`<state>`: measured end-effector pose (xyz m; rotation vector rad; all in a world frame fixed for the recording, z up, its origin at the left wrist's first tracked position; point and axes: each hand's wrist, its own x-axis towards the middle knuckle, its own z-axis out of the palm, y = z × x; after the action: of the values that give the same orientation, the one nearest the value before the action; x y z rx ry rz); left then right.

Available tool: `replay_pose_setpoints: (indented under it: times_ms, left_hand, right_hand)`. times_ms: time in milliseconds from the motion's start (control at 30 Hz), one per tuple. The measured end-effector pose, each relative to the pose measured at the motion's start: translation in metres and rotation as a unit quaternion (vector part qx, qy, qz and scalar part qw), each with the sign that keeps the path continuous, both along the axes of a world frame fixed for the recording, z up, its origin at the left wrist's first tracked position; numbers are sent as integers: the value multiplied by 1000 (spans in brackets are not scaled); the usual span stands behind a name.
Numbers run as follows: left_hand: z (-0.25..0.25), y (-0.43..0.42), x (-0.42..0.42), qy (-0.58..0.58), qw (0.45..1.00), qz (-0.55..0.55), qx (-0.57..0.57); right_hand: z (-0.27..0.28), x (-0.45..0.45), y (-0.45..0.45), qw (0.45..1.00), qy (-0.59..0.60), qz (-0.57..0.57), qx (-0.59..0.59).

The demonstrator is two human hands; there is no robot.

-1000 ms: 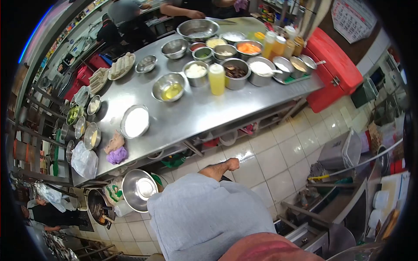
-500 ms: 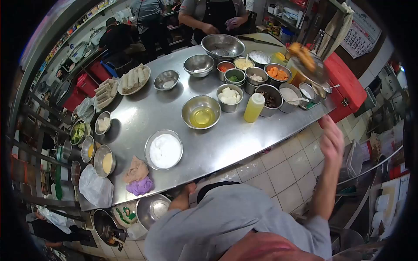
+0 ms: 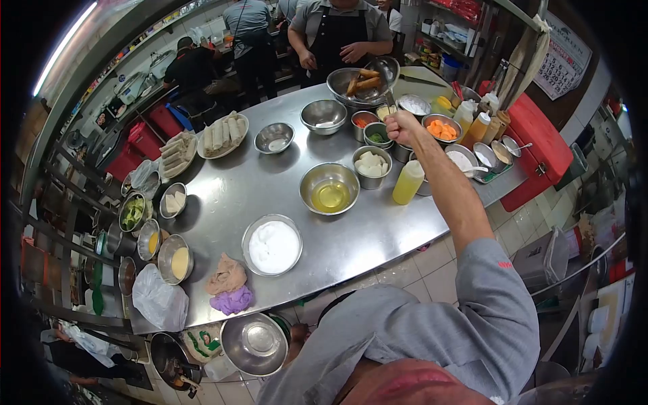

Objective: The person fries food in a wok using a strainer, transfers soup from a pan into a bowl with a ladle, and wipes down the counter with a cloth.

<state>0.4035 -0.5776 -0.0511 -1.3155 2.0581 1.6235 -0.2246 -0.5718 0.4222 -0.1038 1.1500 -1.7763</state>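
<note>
My right hand reaches across the table, closed round the handle of a round metal skimmer. The skimmer is tilted over a wide steel bowl at the far edge. Brown fried rolls lie in the bowl at the skimmer's edge. Under the forearm are a squeeze bottle of yellow liquid and a tin of white chunks. My left hand hangs low beside my body, near a steel bowl; its fingers are in shadow and hard to make out.
On the steel table stand a bowl of white powder, a bowl of yellowish liquid and plates of uncooked rolls. Sauce bottles and a red cooler are at right. A co-worker in a black apron faces the table.
My right hand has swung from the table's right side across to its far edge, carrying the skimmer. The fried rolls are now over the wide steel bowl. The view has shifted slightly.
</note>
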Motion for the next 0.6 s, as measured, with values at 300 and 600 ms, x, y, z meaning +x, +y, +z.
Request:
replay_pose_setpoints:
  times_ms: [300, 600]
  left_hand:
    - [5, -24, -32, 57, 998, -21, 3]
    - [9, -38, -117, 48, 974, -222, 12]
  right_hand:
    - [-33, -5, -2, 828, 391, -112, 387]
    - [-12, 2, 75, 992, 10, -41, -116]
